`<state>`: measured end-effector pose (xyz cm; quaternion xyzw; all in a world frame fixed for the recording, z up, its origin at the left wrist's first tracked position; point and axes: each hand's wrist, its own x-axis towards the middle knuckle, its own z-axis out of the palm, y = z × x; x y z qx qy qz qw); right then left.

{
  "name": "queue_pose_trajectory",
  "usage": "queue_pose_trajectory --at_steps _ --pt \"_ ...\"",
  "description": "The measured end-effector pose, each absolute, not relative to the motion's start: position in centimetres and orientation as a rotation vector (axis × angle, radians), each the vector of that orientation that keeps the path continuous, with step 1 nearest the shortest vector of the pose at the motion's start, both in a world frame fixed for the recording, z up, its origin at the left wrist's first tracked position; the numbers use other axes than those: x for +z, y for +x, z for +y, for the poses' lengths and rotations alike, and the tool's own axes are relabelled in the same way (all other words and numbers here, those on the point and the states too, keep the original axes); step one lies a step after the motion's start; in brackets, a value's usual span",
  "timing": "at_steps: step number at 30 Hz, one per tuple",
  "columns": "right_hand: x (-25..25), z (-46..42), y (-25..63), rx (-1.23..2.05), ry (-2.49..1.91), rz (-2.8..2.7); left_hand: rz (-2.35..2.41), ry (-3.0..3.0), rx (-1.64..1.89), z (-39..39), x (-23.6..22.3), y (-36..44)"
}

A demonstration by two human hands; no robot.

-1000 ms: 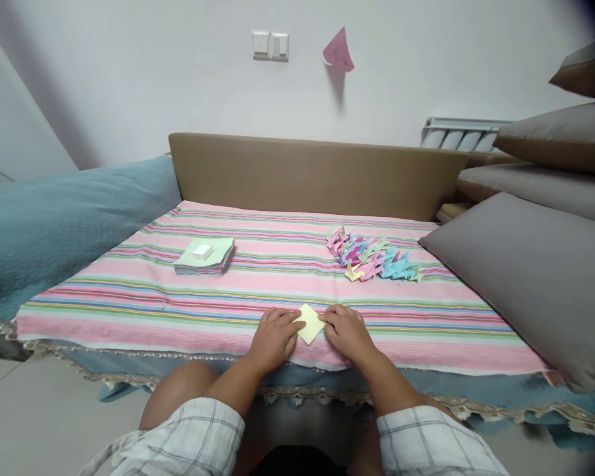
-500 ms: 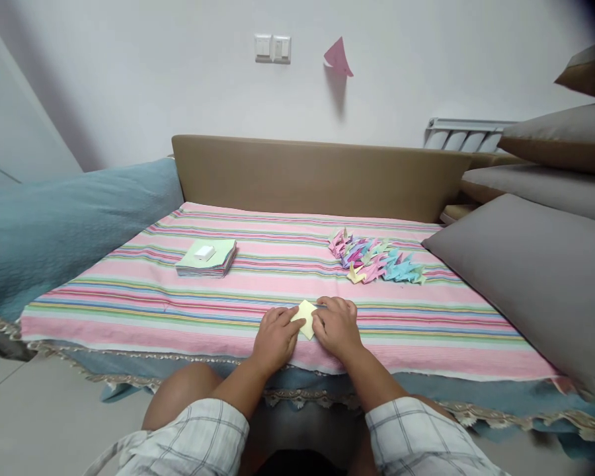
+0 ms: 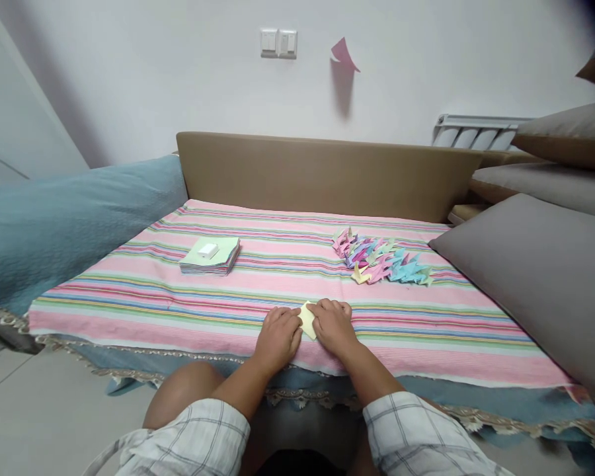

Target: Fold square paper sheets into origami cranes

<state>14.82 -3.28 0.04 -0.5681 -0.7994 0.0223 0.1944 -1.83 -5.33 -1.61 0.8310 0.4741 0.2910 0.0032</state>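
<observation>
A small pale-yellow piece of origami paper, folded into a diamond shape, lies on the striped cloth in front of me. My left hand is at its left edge, fingers closed and fingertips on the paper. From the right, my right hand pinches and presses the paper, its fingers covering the right side and part of the upper edge. Beyond my right hand sits a group of folded paper cranes in pink, purple, blue, green and yellow. To the left is a stack of square coloured paper, topped by a small white block.
The pink striped cloth covers the sofa seat. Grey cushions pile up on the right, and a blue-covered armrest bounds the left. Behind rises a brown backrest. A pink paper hangs on the wall near light switches.
My right hand has shifted slightly left over the paper, covering more of it. Both hands still touch the paper. The whole view has moved a little.
</observation>
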Motion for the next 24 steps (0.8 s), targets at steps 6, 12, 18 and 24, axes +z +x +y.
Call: queue_pose_trajectory --at_steps 6,12,18,24 --pt "-0.1 -4.6 15.6 0.097 -1.563 -2.237 1.472 2.612 0.878 -5.3 -1.5 -2.0" --pt "-0.8 -6.2 16.3 0.066 -1.501 -2.244 1.468 2.629 0.855 -5.1 -1.6 -2.1" --pt "-0.9 -7.0 16.4 0.075 -1.426 -2.272 1.450 2.641 0.855 -5.1 -1.9 -2.2" --pt "-1.5 -5.6 16.9 0.218 -1.332 -2.169 1.460 2.643 0.845 -5.1 -1.8 -2.3"
